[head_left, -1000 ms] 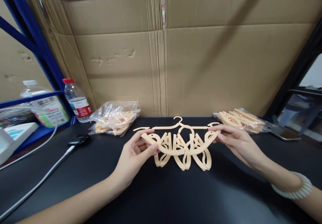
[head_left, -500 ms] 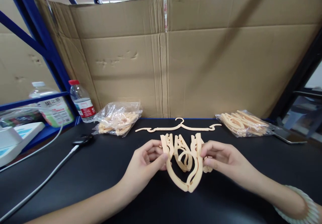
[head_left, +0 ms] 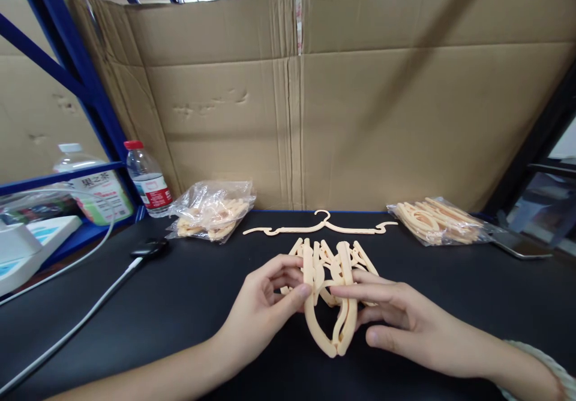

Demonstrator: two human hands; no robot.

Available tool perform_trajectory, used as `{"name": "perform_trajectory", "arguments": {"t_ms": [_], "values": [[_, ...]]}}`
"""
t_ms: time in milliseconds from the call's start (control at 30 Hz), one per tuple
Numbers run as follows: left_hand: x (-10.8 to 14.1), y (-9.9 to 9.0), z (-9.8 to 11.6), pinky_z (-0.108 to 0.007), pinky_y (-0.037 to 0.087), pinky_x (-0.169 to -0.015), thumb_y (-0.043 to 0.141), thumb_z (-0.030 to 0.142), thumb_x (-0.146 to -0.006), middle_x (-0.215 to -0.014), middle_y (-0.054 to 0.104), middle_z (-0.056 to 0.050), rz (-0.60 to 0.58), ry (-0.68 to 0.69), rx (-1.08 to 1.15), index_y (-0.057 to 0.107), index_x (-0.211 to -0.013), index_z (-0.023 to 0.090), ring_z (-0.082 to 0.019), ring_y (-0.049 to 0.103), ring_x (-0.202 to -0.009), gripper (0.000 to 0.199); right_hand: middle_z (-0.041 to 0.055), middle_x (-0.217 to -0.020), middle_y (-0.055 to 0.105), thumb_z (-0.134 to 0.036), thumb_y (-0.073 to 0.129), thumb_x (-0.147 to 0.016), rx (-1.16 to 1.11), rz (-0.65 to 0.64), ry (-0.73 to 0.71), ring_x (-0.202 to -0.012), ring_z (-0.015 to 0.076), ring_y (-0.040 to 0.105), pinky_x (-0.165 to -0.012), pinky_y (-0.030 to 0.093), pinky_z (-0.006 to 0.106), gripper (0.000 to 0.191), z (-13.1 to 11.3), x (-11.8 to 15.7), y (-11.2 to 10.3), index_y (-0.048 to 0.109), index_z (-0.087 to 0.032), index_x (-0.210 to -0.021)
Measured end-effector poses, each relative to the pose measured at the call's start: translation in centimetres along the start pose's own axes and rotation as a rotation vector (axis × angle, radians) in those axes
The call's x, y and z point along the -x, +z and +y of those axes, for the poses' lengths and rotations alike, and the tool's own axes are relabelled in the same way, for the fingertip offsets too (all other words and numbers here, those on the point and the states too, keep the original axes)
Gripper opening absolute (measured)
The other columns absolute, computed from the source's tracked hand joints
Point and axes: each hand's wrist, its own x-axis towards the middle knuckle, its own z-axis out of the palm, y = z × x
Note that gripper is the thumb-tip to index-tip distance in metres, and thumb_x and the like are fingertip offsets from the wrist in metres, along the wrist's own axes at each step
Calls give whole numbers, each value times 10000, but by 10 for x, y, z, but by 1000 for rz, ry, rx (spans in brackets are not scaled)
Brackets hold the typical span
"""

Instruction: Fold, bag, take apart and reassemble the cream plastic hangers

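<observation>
A cream folding clothes hanger (head_left: 318, 323) is folded into a narrow pointed loop just above the black table. My left hand (head_left: 270, 299) pinches its left arm between thumb and fingers. At its right arm, my right hand (head_left: 396, 317) has its fingers stretched out, one across the front and others behind; the thumb is apart from the hanger. Behind this hanger lie more folded cream hangers (head_left: 366, 258), partly covered by it and my fingers. Farther back, an unfolded cream hanger (head_left: 351, 229) lies flat with its hook pointing away.
Bagged hangers lie at back left, in a clear bag (head_left: 211, 212), and back right, in another bag (head_left: 438, 221). Left are a red-capped bottle (head_left: 148, 182), a black device (head_left: 149, 248) on a white cable (head_left: 90, 311), and a power strip (head_left: 40, 251). A cardboard wall (head_left: 216, 107) stands behind.
The folded hanger has narrowed and come slightly nearer. My right hand's thumb has left its arm, and its fingers have reached left across the front. My left hand keeps its pinch.
</observation>
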Motion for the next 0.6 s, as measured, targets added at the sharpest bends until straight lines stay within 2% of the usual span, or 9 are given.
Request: {"name": "perform_trajectory", "arguments": {"t_ms": [67, 167, 267, 367, 467, 600], "values": [[1, 1, 2, -293, 552, -747, 704, 321, -789, -868, 653, -46, -10, 29, -42, 634, -1034, 194, -190, 617, -846, 285, 75, -1409, 475, -248, 609, -887, 30, 16, -2, -1256, 226, 513, -1041, 452, 417, 461, 1, 1, 1, 533, -348, -1331], [4, 2, 3, -288, 554, -753, 683, 312, -807, -986, 660, -68, -50, 48, -88, 649, -1055, 210, -214, 626, -931, 270, 70, -1488, 381, -243, 621, -873, 105, 30, 28, -1332, 253, 427, -1058, 434, 436, 493, 4, 5, 2, 517, -349, -1344], [7, 4, 2, -286, 562, -725, 685, 313, -800, -1039, 651, -82, -65, 46, -110, 673, -1034, 199, -213, 633, -899, 260, 71, -1523, 325, -250, 652, -848, 183, 10, 40, -1372, 279, 361, -1052, 438, 446, 544, 6, 10, 3, 497, -350, -1360], [6, 4, 1, -270, 557, -694, 693, 308, -796, -966, 676, -69, -47, 27, -102, 665, -1033, 192, -178, 628, -797, 266, 83, -1511, 343, -257, 649, -849, 228, -3, 21, -1352, 279, 389, -1037, 451, 441, 542, 5, 12, 3, 496, -341, -1362], [4, 4, 2, -263, 551, -687, 704, 314, -787, -945, 680, -69, -27, 14, -72, 652, -1006, 179, -179, 629, -796, 262, 85, -1458, 406, -271, 637, -860, 262, 14, -14, -1303, 258, 444, -1025, 462, 417, 458, 0, 10, 2, 542, -316, -1305], [2, 3, 2, -300, 561, -710, 713, 332, -773, -959, 676, -81, -19, -28, -25, 642, -986, 168, -197, 639, -808, 278, 63, -1203, 579, -284, 599, -882, 322, 16, -71, -1119, 206, 568, -999, 474, 391, 277, -9, 6, 2, 597, -278, -1160]]}}
